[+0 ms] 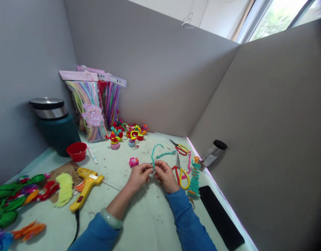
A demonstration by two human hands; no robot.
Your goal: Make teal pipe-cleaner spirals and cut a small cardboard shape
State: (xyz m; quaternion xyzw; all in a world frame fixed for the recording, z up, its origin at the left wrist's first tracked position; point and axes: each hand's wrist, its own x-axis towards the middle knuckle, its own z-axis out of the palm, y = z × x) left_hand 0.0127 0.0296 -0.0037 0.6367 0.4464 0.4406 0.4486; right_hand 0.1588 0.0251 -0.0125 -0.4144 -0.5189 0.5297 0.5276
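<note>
Scissors: one pair (pixel 181 170) lies at 3 o'clock from the hands, just beside the right hand (pixel 166 175); another pair (pixel 178 146) is at 2 o'clock.
Right side: past the near scissors, a teal fuzzy bundle (pixel 195 177) is at 3 o'clock and a long black strip (pixel 220 216) at 4.
Left side: yellow glue gun (pixel 84 190) at 9, red cup (pixel 78 156) at 10, little pink puff (pixel 134 162) at 10, near the left hand (pixel 139 176).
Teal fuzzy stick (pixel 153 157): between both hands, its low end pinched by fingertips of each.
Stick's way: its long part points to 12, and its top bends over toward 2.
</note>
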